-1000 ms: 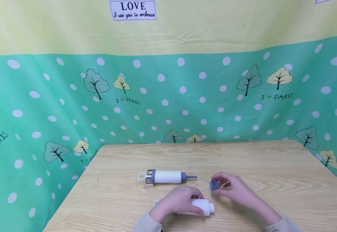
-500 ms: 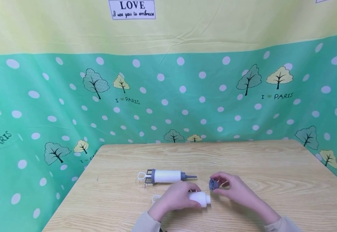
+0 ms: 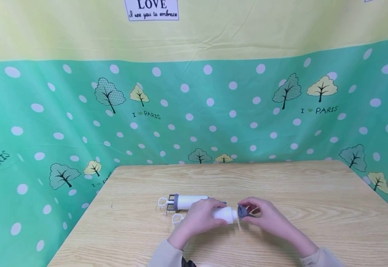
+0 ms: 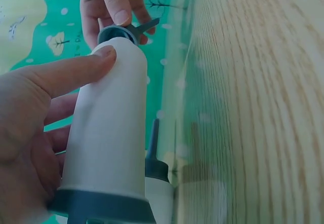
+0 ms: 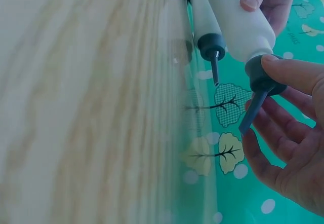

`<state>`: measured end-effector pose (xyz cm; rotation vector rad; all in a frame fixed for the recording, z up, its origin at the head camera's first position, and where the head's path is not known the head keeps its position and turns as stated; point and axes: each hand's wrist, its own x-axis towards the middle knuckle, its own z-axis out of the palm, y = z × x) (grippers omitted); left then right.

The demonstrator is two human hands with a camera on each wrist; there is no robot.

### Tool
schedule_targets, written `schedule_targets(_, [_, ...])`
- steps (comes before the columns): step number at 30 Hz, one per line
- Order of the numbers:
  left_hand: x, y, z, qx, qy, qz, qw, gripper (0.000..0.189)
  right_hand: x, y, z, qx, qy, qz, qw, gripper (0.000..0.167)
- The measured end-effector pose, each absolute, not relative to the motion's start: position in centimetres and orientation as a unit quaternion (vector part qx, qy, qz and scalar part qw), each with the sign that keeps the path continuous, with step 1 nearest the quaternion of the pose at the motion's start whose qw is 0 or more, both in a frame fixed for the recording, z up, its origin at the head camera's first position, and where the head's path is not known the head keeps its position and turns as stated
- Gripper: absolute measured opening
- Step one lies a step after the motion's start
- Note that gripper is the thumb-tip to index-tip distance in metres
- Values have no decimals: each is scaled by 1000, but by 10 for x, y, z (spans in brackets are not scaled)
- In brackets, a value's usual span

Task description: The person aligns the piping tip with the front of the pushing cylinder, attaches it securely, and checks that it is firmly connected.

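My left hand (image 3: 201,216) grips the white barrel of a large plastic syringe (image 3: 223,215), its thumb along the side. In the left wrist view, a grey collar (image 4: 104,203) rings the barrel's near end. A white pull ring (image 3: 177,218) sticks out behind my left hand. My right hand (image 3: 265,214) pinches a grey nozzle cap (image 5: 260,76) with a thin slanted spout, between thumb and fingers. Its wide mouth meets the barrel's narrow neck, roughly in line with it. Whether the cap is seated on the neck, I cannot tell.
A second white syringe (image 3: 187,202) with grey collar and nozzle lies on the wooden table (image 3: 140,237), just behind my left hand, partly covered by it. A green and yellow patterned cloth (image 3: 167,141) hangs beyond the table's back edge.
My left hand has lifted the syringe barrel away from me, up to the nozzle cap. The right hand has shifted slightly left, turning the cap's mouth toward the neck.
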<state>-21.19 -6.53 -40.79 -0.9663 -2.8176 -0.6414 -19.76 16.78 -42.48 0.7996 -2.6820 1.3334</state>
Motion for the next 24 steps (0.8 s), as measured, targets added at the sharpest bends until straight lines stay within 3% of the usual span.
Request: schedule_targets(24, [-212,-53,-404,-301,-926,-215,75,43,-201,158,-424,231,-873,428,45,36])
